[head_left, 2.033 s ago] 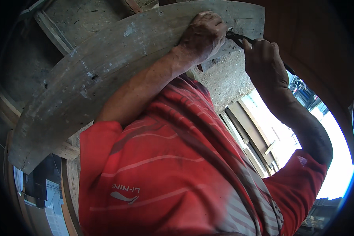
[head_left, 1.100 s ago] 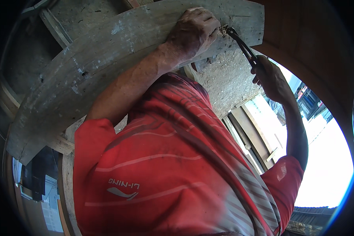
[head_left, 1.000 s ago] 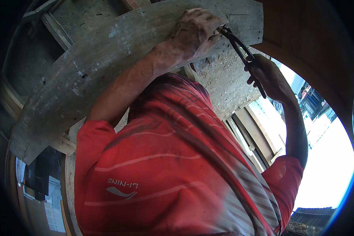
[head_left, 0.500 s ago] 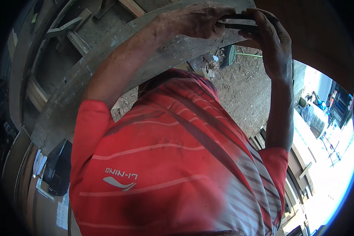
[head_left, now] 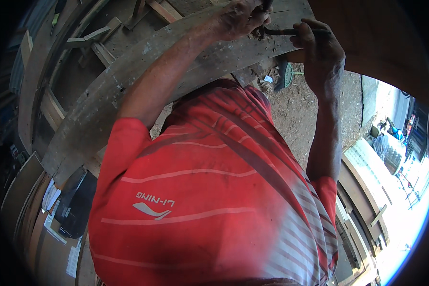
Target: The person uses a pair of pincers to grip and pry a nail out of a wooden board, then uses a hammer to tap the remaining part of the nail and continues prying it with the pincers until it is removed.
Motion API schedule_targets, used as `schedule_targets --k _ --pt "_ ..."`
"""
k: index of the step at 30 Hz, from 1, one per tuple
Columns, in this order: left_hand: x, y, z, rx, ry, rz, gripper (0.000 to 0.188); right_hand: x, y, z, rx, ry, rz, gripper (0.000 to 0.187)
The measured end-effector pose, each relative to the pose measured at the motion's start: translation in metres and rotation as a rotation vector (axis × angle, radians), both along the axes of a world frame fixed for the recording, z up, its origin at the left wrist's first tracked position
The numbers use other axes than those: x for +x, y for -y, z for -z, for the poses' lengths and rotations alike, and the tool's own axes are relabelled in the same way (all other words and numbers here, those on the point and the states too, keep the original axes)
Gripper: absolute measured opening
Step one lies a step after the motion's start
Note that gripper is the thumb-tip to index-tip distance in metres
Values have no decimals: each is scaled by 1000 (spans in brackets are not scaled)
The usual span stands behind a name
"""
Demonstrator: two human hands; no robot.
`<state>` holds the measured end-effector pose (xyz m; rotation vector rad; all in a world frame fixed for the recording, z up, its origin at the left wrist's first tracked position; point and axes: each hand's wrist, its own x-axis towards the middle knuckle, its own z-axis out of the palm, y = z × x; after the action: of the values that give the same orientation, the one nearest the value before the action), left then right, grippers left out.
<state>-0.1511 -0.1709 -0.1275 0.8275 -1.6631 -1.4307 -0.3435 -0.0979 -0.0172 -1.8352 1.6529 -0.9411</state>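
Note:
At the top of the head view, both my hands are over a long, worn wooden plank. The fingers of my left hand (head_left: 240, 20) are curled round a dark piece (head_left: 267, 5), whose upper part runs out of the picture. In my right hand (head_left: 321, 50) a slim dark rod (head_left: 282, 32) is pinched between thumb and fingers. Its left end points at a small brown clump (head_left: 260, 32), perhaps shavings, just below my left hand. What kind of tool either piece is, I cannot make out.
The weathered plank (head_left: 128, 81) crosses in front of me. A large brown wooden panel (head_left: 376, 43) rises at the right. Below lie a green slotted scoop (head_left: 285, 75) and scraps on the dirt floor. Timber offcuts (head_left: 100, 33) stand far left; boards (head_left: 367, 195) lie right.
My hands, earlier together on two dark bars lying parallel, have moved apart. The left has risen toward the top edge, and the right keeps one slim rod. The view has shifted slightly.

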Motion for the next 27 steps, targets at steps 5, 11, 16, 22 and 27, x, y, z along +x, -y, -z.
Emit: schedule_targets --k 5,11,16,22,27 --pt "15 7 -2 -105 -8 119 22 10 -1 -1 -33 -61 -13 30" --pt "17 4 7 -263 46 108 29 30 5 -9 -88 -175 -35 31" --pt "18 8 17 -222 95 113 30 45 4 -6 -117 -171 -20 32" --pt "24 15 3 -109 6 146 29 62 4 -3 -97 -195 72 29" --pt "28 28 -4 -124 74 268 30 70 15 -5 -62 -192 118 35"
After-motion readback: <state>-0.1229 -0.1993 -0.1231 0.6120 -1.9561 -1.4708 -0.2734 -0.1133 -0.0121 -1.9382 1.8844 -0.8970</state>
